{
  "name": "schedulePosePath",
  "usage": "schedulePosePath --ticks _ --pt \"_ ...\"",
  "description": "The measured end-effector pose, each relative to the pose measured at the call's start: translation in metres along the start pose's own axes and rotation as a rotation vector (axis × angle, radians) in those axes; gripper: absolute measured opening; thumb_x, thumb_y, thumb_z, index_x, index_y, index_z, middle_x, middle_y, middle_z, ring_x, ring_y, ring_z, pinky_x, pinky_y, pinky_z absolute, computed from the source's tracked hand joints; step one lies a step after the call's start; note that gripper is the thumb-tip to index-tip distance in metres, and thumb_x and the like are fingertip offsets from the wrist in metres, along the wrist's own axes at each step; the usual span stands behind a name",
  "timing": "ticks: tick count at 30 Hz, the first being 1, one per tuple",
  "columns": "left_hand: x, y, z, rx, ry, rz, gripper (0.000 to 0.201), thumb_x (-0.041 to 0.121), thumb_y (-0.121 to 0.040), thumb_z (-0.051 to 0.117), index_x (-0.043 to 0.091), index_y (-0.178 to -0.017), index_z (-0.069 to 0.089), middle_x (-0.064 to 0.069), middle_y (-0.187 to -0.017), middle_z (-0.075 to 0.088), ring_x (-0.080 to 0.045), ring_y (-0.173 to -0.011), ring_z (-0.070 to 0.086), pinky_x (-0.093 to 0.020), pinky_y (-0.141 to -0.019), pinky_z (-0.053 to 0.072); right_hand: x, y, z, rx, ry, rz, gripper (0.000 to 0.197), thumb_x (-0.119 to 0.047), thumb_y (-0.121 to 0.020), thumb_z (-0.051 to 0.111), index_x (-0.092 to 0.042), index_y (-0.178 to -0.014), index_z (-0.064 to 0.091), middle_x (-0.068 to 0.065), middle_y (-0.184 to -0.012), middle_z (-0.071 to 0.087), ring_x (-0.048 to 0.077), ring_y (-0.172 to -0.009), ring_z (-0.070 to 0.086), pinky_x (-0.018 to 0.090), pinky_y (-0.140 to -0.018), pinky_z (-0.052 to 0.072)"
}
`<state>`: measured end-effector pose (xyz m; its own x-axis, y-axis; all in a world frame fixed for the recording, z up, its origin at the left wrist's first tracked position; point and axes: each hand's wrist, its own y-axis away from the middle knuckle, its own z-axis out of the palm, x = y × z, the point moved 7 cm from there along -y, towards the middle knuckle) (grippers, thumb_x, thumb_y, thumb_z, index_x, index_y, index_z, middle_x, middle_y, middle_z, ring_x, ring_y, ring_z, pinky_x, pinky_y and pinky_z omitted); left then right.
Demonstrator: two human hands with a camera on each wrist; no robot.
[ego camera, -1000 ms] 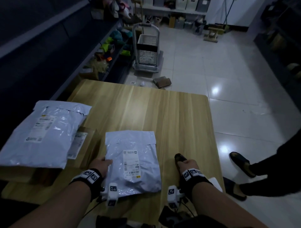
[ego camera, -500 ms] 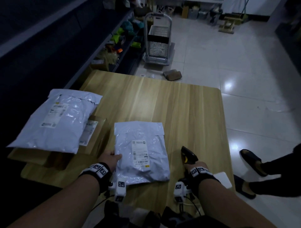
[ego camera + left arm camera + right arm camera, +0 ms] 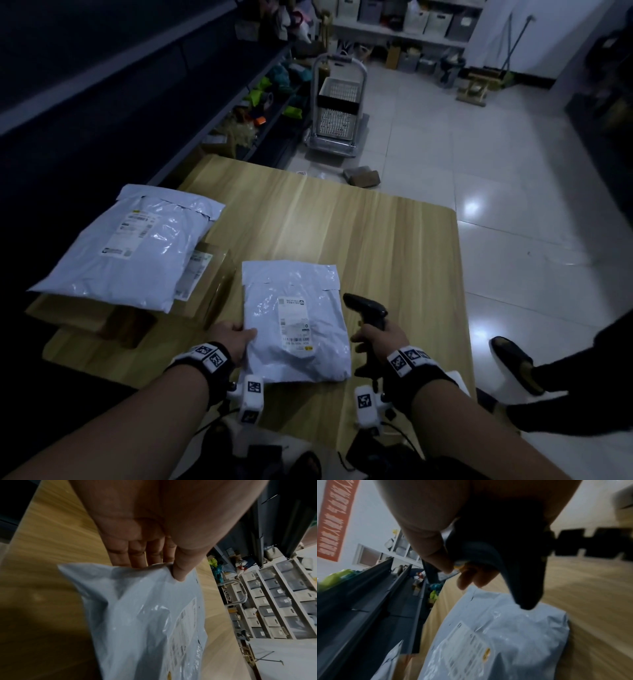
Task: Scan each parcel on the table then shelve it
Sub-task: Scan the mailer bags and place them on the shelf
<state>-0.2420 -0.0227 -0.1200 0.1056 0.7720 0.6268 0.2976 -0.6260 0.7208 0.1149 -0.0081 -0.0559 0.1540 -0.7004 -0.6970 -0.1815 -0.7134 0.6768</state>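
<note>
Hands: left hand (image 3: 230, 337) pinches grey parcel (image 3: 294, 322); right hand (image 3: 383, 339) grips scanner (image 3: 368, 310).

I stand in a parcel storeroom or small depot. Dark metal shelving (image 3: 219, 113) runs along my left, its lower tiers holding assorted coloured goods. Against the far wall, a pale rack (image 3: 404, 32) carries rows of labelled storage bins (image 3: 281, 607). A platform trolley (image 3: 337, 113) with a mesh basket is parked on the white tiled floor (image 3: 513, 205). A wooden table (image 3: 359, 233) serves as my sorting surface. A red banner (image 3: 335, 516) hangs on the wall.
</note>
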Motion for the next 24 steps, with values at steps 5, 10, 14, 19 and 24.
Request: schedulePosePath --ticks 5,10,14,19,24 --pt "0.011 0.007 -0.001 0.016 -0.064 0.07 0.015 0.023 -0.09 0.075 0.011 -0.098 0.072 -0.013 -0.093 0.078 -0.035 -0.08 0.075 -0.053 -0.074 0.064 -0.018 0.021 0.027 -0.172 0.238 -0.069 0.02 -0.018 -0.091 0.074 -0.013 -0.111 0.07 0.01 -0.077 0.066 0.023 -0.063 0.062 0.032 -0.051 0.057" --pt "0.023 0.02 -0.008 0.066 -0.159 0.123 0.013 0.022 -0.093 0.072 0.017 -0.099 0.062 -0.011 -0.101 0.07 -0.033 -0.094 0.069 -0.041 -0.086 0.058 -0.034 0.025 0.047 -0.257 0.789 -0.292 0.01 -0.023 -0.091 0.072 -0.018 -0.099 0.071 -0.002 -0.072 0.062 0.011 -0.056 0.055 0.023 -0.052 0.045" --pt "0.022 0.021 -0.009 0.081 -0.172 0.14 0.009 0.019 -0.093 0.072 0.013 -0.091 0.064 -0.014 -0.099 0.072 -0.033 -0.092 0.069 -0.041 -0.085 0.059 -0.036 0.027 0.055 -0.251 0.956 -0.355 0.011 -0.027 -0.086 0.074 -0.023 -0.085 0.064 -0.005 -0.072 0.061 0.011 -0.063 0.058 0.026 -0.059 0.046" --pt "0.018 0.024 -0.011 0.071 -0.154 0.13 0.012 0.018 -0.094 0.071 0.019 -0.084 0.064 -0.012 -0.096 0.072 -0.028 -0.083 0.068 -0.038 -0.079 0.056 -0.035 0.029 0.05 -0.237 0.981 -0.375 0.009 -0.025 -0.087 0.072 -0.022 -0.089 0.065 -0.003 -0.075 0.063 0.014 -0.067 0.061 0.023 -0.06 0.045" --pt "0.016 0.028 -0.016 0.07 -0.153 0.131 0.006 0.019 -0.094 0.072 0.017 -0.092 0.066 -0.014 -0.101 0.073 -0.03 -0.087 0.068 -0.039 -0.082 0.055 -0.033 0.025 0.041 -0.225 0.932 -0.364 0.009 -0.027 -0.089 0.073 -0.023 -0.085 0.066 -0.005 -0.069 0.062 0.008 -0.058 0.058 0.023 -0.058 0.047"
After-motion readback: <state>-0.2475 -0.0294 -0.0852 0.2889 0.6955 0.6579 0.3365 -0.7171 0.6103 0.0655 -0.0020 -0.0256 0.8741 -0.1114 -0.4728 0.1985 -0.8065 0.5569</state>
